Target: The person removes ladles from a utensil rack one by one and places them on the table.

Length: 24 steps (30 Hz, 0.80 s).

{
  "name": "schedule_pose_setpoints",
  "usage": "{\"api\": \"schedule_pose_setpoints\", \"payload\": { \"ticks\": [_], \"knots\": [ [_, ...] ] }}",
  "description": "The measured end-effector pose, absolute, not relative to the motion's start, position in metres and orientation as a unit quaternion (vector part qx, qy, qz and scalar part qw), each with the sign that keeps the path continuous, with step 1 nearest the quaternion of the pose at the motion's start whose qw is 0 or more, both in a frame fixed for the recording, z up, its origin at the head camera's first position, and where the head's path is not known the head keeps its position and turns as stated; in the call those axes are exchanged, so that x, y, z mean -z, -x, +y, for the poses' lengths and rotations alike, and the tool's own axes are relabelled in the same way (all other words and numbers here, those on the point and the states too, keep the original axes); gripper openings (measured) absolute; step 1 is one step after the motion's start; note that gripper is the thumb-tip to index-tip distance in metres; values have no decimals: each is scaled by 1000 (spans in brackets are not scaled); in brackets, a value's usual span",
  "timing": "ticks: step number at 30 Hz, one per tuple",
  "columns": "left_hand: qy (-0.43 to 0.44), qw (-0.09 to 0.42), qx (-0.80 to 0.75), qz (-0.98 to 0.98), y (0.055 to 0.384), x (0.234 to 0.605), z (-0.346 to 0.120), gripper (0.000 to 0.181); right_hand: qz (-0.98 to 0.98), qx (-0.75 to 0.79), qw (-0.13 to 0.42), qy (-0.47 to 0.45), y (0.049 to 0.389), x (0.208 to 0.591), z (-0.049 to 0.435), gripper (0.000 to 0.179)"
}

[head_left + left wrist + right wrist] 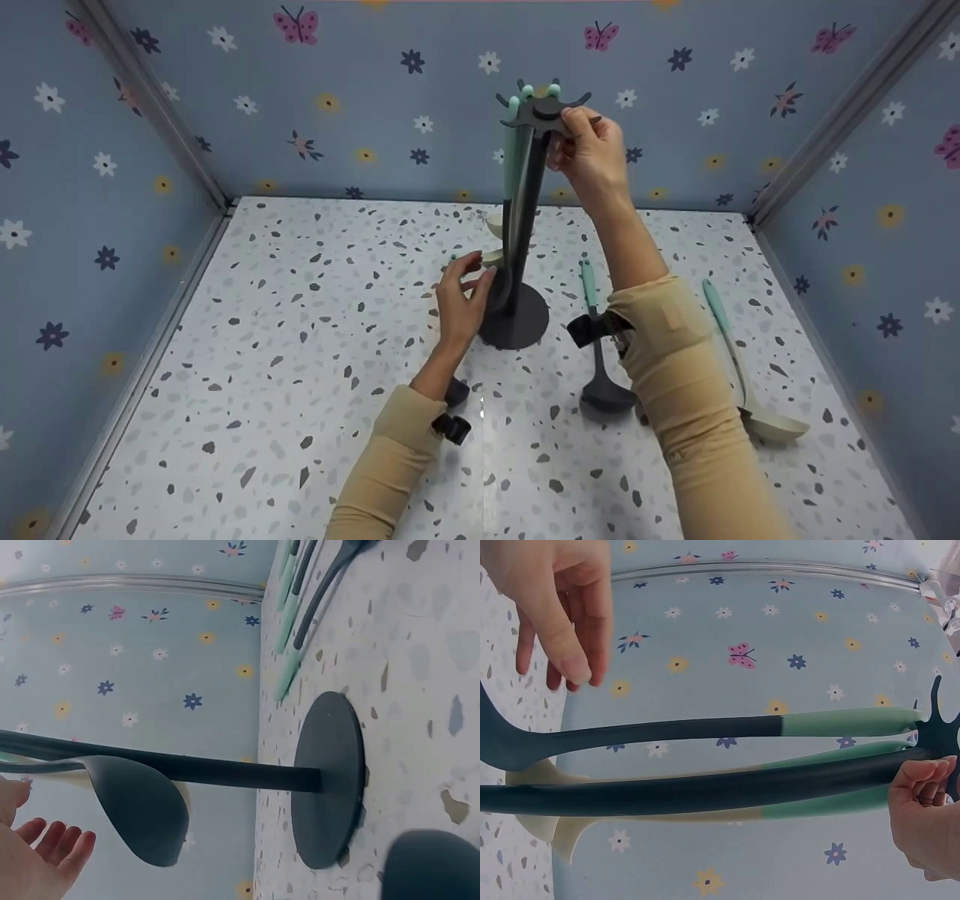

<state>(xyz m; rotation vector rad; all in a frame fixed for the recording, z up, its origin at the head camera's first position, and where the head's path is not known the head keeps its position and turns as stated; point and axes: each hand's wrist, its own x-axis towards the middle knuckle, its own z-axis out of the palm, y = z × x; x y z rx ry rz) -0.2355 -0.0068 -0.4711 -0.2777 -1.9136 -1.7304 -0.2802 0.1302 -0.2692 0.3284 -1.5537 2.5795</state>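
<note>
A black utensil stand (pixel 531 202) with a round base (pixel 330 784) and a hooked top (pixel 544 112) stands upright. At its top, my right hand (pixel 596 154) pinches the hooked rim between thumb and fingers. Several mint-handled utensils hang there: a dark one with a broad curved head (pixel 142 806), and cream ones (pixel 566 832) behind the pole. My left hand (pixel 461 300) is beside the hanging heads, its fingers loosely bent. In the right wrist view, that left hand (pixel 566 615) is apart from the dark utensil's shaft (pixel 667 729) and holds nothing.
Right of the stand, a dark ladle (pixel 607 397) with a mint handle lies on the speckled table (pixel 300 450). A cream ladle (pixel 780 427) lies farther right. Another dark utensil (pixel 456 393) is partly hidden by my left forearm. Flower-patterned walls (pixel 420 45) enclose the table.
</note>
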Motion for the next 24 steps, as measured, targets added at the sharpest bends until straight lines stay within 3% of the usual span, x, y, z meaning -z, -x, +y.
{"api": "schedule_pose_setpoints", "payload": {
  "ticks": [16,24],
  "knots": [
    [174,223,699,-657,235,444,8,36,-517,-848,57,-101,280,269,130,25],
    [183,235,701,-648,237,443,12,28,-522,-844,64,-102,281,269,130,26]
  ]
}}
